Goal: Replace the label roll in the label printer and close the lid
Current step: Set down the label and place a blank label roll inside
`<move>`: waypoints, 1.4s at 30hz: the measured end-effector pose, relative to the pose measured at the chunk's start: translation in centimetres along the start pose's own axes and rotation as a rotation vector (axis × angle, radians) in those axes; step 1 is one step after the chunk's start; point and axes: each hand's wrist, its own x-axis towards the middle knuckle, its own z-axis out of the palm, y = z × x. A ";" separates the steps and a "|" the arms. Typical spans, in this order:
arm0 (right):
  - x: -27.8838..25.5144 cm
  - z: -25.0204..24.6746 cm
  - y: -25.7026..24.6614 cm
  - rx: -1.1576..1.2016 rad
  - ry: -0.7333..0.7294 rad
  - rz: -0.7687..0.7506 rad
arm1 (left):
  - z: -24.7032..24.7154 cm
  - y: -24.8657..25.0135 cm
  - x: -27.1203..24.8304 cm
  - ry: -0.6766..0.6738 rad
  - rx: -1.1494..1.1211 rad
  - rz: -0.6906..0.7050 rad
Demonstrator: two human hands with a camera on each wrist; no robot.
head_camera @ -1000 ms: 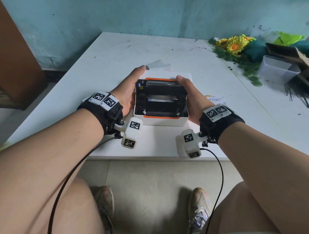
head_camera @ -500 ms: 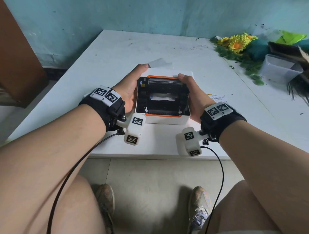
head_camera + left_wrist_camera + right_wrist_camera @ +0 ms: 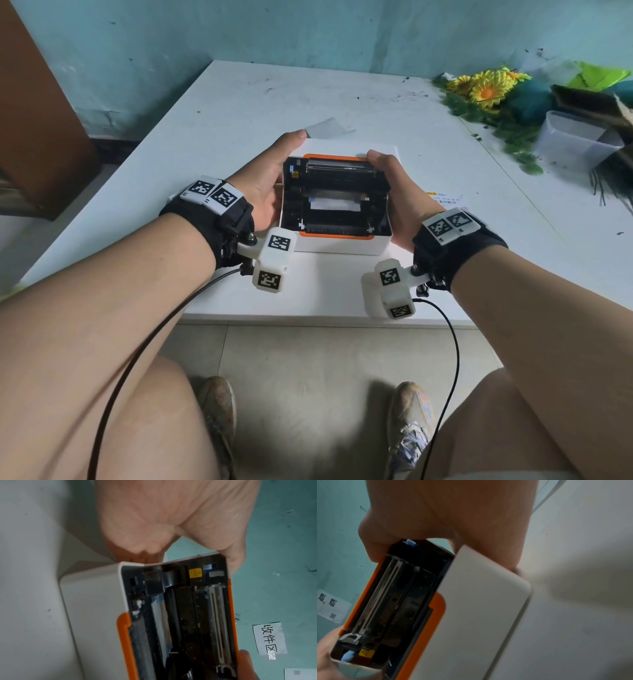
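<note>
The white label printer [image 3: 337, 245] with orange trim sits on the white table [image 3: 212, 113], close to its front edge. Its lid [image 3: 335, 178] is raised, with the black inside facing me. A white strip of label paper [image 3: 334, 204] shows in the bay. My left hand [image 3: 270, 178] grips the lid's left side, thumb on its top corner. My right hand [image 3: 397, 192] grips the right side the same way. The wrist views show the left palm [image 3: 171, 520] and right palm [image 3: 453, 513] against the lid [image 3: 188, 615] ends, fingers hidden behind.
A loose paper piece [image 3: 325, 128] lies just behind the printer. A barcode label sheet [image 3: 445, 198] lies to its right. Artificial sunflowers [image 3: 486, 89] and a clear plastic tub [image 3: 575, 140] crowd the far right. A brown cabinet [image 3: 34, 120] stands left of the table.
Both hands keep their hold on the lid. The white label strip inside shows more than a second ago, and the printer sits slightly farther from the table's front edge.
</note>
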 end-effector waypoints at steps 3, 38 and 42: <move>0.0 0.1 -0.1 -0.010 0.017 0.008 | 0.0 -0.1 0.2 0.012 -0.002 0.003; -0.1 1.4 -1.5 -0.113 0.156 0.064 | 3.5 -1.4 0.6 0.333 -0.015 0.088; -0.4 1.8 -1.3 0.008 0.158 0.047 | 3.3 -1.2 0.8 0.331 0.020 0.091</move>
